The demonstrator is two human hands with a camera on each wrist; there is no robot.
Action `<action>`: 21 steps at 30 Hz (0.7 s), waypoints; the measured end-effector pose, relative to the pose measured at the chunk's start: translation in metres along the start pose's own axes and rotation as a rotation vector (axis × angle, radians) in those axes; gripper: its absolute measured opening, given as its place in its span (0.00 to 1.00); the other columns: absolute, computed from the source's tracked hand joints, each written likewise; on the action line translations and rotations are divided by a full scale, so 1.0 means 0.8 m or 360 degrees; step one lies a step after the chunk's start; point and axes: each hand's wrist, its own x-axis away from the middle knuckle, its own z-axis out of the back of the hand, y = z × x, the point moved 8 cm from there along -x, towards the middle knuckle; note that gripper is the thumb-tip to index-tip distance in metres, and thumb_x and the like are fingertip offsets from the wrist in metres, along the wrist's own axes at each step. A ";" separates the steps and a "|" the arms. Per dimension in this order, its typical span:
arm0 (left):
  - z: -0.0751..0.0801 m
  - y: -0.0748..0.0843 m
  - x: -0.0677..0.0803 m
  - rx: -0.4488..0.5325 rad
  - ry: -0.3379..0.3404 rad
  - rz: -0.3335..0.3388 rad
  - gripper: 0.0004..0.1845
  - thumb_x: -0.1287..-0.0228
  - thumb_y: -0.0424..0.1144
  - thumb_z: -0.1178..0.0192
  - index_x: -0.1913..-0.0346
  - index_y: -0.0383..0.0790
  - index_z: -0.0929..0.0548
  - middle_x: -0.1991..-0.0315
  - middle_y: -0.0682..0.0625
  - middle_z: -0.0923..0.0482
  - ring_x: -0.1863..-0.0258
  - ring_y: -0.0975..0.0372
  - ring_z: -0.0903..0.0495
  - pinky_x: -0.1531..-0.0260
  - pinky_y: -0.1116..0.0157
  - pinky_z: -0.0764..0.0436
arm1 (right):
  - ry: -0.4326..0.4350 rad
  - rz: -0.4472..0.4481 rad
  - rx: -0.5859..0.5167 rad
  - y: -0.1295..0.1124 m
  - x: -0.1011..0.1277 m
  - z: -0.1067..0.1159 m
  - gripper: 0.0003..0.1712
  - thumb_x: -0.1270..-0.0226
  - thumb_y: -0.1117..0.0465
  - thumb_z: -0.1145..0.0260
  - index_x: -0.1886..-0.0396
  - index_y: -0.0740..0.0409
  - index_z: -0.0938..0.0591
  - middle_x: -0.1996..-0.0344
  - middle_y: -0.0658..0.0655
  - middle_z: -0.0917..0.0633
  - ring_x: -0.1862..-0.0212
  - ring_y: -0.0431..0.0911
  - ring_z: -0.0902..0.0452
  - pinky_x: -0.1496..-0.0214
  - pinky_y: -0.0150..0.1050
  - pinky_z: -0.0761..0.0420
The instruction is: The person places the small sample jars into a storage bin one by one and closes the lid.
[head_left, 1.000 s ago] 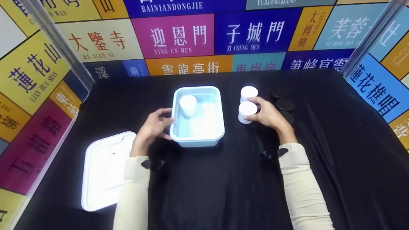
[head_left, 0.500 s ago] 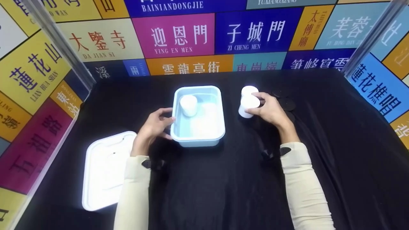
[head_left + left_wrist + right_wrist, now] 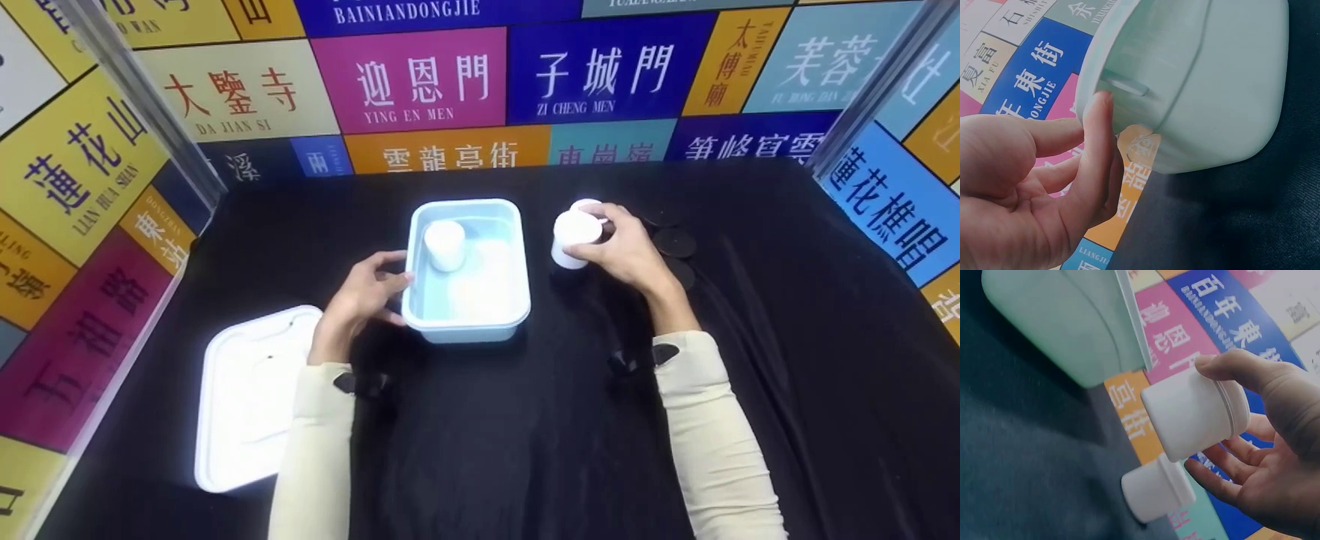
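Note:
My right hand (image 3: 626, 247) grips a white plastic jar (image 3: 577, 232) between thumb and fingers, holding it above the black cloth. In the right wrist view this held jar (image 3: 1190, 413) shows a ridged neck, and a second white jar (image 3: 1154, 489) stands lower down. That second jar (image 3: 586, 204) is mostly hidden in the head view. A pale blue-green plastic container (image 3: 465, 330) stands left of them, with one white jar (image 3: 445, 246) upright inside. My left hand (image 3: 364, 292) holds the container's left side, the thumb at its rim (image 3: 1092, 73).
A white rectangular lid (image 3: 251, 405) lies beside my left forearm. Dark round discs (image 3: 675, 244) lie on the black cloth (image 3: 480, 435) right of my right hand. Panels printed with characters (image 3: 409, 79) stand along the back and sides.
My right hand has lifted the near white jar off the cloth and moved it slightly up and left. My left hand and the container have stayed in place.

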 end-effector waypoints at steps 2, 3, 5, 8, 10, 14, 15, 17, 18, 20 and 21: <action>0.000 0.000 -0.001 0.0005 -0.0002 -0.0002 0.27 0.26 0.37 0.43 0.27 0.41 0.34 0.49 0.35 0.21 0.63 0.56 0.16 0.74 0.61 0.09 | 0.0015 0.0024 0.0009 -0.011 0.001 -0.001 0.39 0.44 0.56 0.22 0.33 0.59 0.26 0.38 0.65 0.24 0.43 0.57 0.28 0.37 0.49 0.25; 0.000 0.000 -0.001 0.0004 -0.0001 0.0000 0.27 0.26 0.37 0.43 0.27 0.41 0.33 0.49 0.35 0.21 0.63 0.57 0.16 0.75 0.61 0.09 | 0.0023 0.0036 0.0011 -0.016 0.001 -0.002 0.39 0.45 0.56 0.22 0.33 0.58 0.25 0.38 0.64 0.24 0.42 0.56 0.28 0.36 0.50 0.26; 0.000 0.000 -0.001 0.0015 -0.0002 0.0000 0.27 0.26 0.37 0.43 0.27 0.41 0.33 0.50 0.36 0.21 0.64 0.57 0.16 0.75 0.61 0.09 | 0.0045 0.0072 0.0006 -0.027 0.002 -0.004 0.39 0.45 0.56 0.21 0.34 0.58 0.24 0.39 0.64 0.24 0.42 0.56 0.29 0.35 0.51 0.27; -0.001 0.000 -0.003 0.0026 -0.0003 0.0001 0.27 0.26 0.37 0.43 0.28 0.41 0.33 0.50 0.36 0.21 0.64 0.56 0.16 0.75 0.60 0.09 | 0.0071 0.0121 0.0013 -0.041 0.004 -0.008 0.39 0.47 0.56 0.21 0.35 0.58 0.23 0.41 0.64 0.23 0.42 0.56 0.29 0.34 0.51 0.28; -0.001 0.000 -0.003 0.0028 -0.0002 0.0004 0.27 0.26 0.37 0.43 0.28 0.41 0.33 0.50 0.36 0.21 0.63 0.56 0.16 0.74 0.59 0.09 | 0.0077 0.0145 0.0007 -0.049 0.005 -0.012 0.38 0.48 0.56 0.20 0.36 0.57 0.22 0.42 0.63 0.22 0.43 0.55 0.28 0.35 0.49 0.27; 0.001 -0.001 -0.002 0.0031 0.0004 0.0006 0.27 0.26 0.36 0.43 0.28 0.41 0.33 0.50 0.35 0.21 0.62 0.55 0.16 0.74 0.59 0.09 | 0.0083 0.0190 -0.0008 -0.064 0.009 -0.020 0.38 0.49 0.56 0.19 0.37 0.57 0.21 0.43 0.62 0.21 0.43 0.54 0.29 0.35 0.48 0.27; 0.001 -0.001 -0.001 0.0029 0.0005 0.0006 0.27 0.26 0.36 0.43 0.28 0.41 0.33 0.50 0.35 0.21 0.62 0.54 0.16 0.74 0.59 0.09 | 0.0079 0.0202 -0.0017 -0.067 0.010 -0.022 0.38 0.49 0.56 0.20 0.37 0.57 0.21 0.43 0.62 0.21 0.43 0.54 0.29 0.36 0.48 0.27; 0.001 0.000 -0.001 0.0030 0.0008 0.0004 0.27 0.26 0.36 0.43 0.28 0.41 0.33 0.50 0.35 0.21 0.62 0.54 0.16 0.74 0.58 0.09 | 0.0063 0.0227 -0.0026 -0.076 0.012 -0.026 0.37 0.49 0.57 0.20 0.37 0.58 0.21 0.44 0.62 0.21 0.44 0.53 0.29 0.36 0.47 0.26; 0.001 0.000 -0.001 0.0025 0.0009 0.0002 0.27 0.26 0.36 0.43 0.28 0.41 0.33 0.50 0.36 0.21 0.62 0.54 0.16 0.74 0.58 0.09 | 0.0052 0.0240 -0.0027 -0.080 0.013 -0.028 0.38 0.49 0.57 0.20 0.37 0.59 0.22 0.44 0.63 0.21 0.44 0.53 0.29 0.36 0.47 0.26; 0.000 0.001 -0.002 0.0025 0.0011 -0.0002 0.27 0.26 0.36 0.43 0.28 0.41 0.33 0.51 0.36 0.21 0.63 0.55 0.16 0.74 0.58 0.09 | 0.0023 0.0265 -0.0024 -0.088 0.016 -0.033 0.38 0.49 0.57 0.20 0.36 0.59 0.22 0.44 0.63 0.22 0.45 0.53 0.28 0.37 0.46 0.25; 0.000 0.001 -0.002 0.0025 0.0011 -0.0006 0.27 0.26 0.36 0.43 0.28 0.41 0.33 0.51 0.36 0.21 0.63 0.55 0.16 0.74 0.58 0.09 | 0.0009 0.0276 -0.0014 -0.092 0.017 -0.036 0.38 0.48 0.57 0.20 0.36 0.59 0.22 0.44 0.63 0.22 0.46 0.53 0.28 0.37 0.45 0.24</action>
